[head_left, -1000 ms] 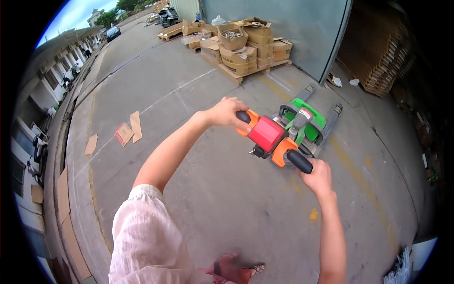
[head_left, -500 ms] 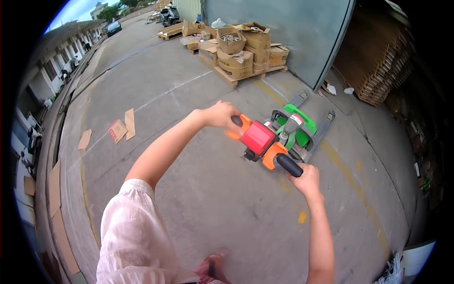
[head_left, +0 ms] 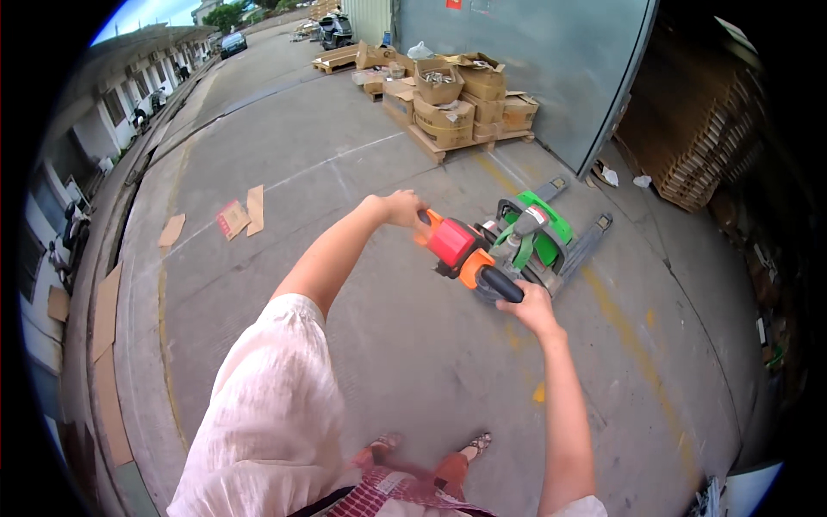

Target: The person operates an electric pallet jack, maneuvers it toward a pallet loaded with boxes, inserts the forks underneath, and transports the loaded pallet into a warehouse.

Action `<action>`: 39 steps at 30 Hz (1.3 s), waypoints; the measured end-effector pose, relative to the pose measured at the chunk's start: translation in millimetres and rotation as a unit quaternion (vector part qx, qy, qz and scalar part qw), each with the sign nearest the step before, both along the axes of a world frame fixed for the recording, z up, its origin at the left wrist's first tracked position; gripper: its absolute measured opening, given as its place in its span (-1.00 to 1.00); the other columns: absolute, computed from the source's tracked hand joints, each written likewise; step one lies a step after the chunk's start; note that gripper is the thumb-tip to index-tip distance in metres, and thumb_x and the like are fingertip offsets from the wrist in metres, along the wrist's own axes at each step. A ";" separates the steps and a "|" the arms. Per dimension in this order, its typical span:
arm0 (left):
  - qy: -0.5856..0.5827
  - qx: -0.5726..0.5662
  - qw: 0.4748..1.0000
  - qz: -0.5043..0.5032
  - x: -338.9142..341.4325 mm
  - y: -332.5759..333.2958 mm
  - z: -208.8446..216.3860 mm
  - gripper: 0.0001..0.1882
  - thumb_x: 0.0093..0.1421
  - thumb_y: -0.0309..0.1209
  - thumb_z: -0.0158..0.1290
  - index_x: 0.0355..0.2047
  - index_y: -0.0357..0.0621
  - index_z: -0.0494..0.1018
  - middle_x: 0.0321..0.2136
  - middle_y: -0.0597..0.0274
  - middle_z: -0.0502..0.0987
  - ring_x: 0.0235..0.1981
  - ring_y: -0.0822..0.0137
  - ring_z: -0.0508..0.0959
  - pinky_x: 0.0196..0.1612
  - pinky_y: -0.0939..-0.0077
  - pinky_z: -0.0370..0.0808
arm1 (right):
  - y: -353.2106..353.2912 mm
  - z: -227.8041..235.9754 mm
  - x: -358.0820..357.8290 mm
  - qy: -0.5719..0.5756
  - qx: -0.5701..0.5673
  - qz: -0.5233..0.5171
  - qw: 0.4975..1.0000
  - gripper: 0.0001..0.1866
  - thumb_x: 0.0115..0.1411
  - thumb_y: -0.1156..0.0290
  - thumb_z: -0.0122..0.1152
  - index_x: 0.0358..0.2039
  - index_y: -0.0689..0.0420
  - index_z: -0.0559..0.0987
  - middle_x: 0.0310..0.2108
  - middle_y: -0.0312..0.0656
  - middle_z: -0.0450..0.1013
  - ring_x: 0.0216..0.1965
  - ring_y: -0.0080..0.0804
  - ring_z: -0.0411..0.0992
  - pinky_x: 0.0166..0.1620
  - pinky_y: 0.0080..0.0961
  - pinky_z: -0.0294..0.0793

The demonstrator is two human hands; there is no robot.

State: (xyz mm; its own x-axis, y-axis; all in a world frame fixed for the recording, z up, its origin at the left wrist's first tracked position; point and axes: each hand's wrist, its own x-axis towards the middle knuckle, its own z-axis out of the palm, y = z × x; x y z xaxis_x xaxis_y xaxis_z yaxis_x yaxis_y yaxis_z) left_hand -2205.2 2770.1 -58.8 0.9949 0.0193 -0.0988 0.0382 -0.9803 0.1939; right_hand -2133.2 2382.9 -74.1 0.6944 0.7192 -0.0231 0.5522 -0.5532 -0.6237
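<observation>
An electric pallet truck with a green body (head_left: 558, 226) and a red-and-orange control head (head_left: 451, 242) stands in front of me. My left hand (head_left: 402, 208) is closed round the far black grip of its handle, and the fingers' undersides are hidden. On the near black grip (head_left: 501, 283), my right hand (head_left: 531, 308) is wrapped. Two grey forks (head_left: 589, 241) point away from me to the upper right, with nothing on them. A grey tiller arm joins the control head to the green body.
Ahead, a wooden pallet (head_left: 428, 146) bears several cardboard boxes (head_left: 444, 121) beside a large grey metal door (head_left: 525, 69). Stacked brown sheets (head_left: 708, 142) stand at the right. Flat cardboard pieces (head_left: 255, 210) lie on the concrete at left. A car (head_left: 233, 45) stands far off.
Both hands have swung the handle slightly left, the right hand moving most. The surroundings have shifted a little right and down in view, and both my feet now show.
</observation>
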 end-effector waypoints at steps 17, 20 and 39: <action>0.065 0.012 0.998 0.011 -56.6 -300.7 -14.8 -0.18 -0.29 0.15 0.44 -0.19 -0.18 0.41 -0.23 0.06 0.53 -0.03 -0.01 0.45 0.11 0.14 0.26 | -230.3 -76.8 107.2 -0.096 0.051 0.182 0.977 -0.75 -0.17 0.48 0.23 -0.37 0.13 0.60 -0.41 0.02 0.52 -0.16 0.06 0.46 -0.01 -0.12 0.40; 0.057 -0.016 0.996 0.065 -48.3 -330.1 -14.7 -0.21 -0.25 0.23 0.39 -0.25 -0.15 0.44 -0.25 0.06 0.57 -0.06 0.01 0.49 0.11 0.18 0.29 | -246.7 -70.5 122.0 -0.100 0.034 0.191 0.976 -0.74 -0.18 0.51 0.18 -0.38 0.12 0.62 -0.39 0.01 0.53 -0.15 0.06 0.46 -0.01 -0.13 0.40; -0.087 0.016 0.989 0.116 -70.5 -419.6 -82.1 -0.67 -0.07 -0.07 0.22 -0.61 -0.07 0.52 -0.62 0.09 0.57 -0.48 0.06 0.61 -0.19 0.22 0.46 | -276.4 -35.0 79.6 -0.141 -0.335 0.151 0.919 -0.61 -0.31 0.08 0.39 -0.59 0.17 0.67 -0.57 -0.10 0.59 -0.41 -0.20 0.61 -0.25 -0.36 0.59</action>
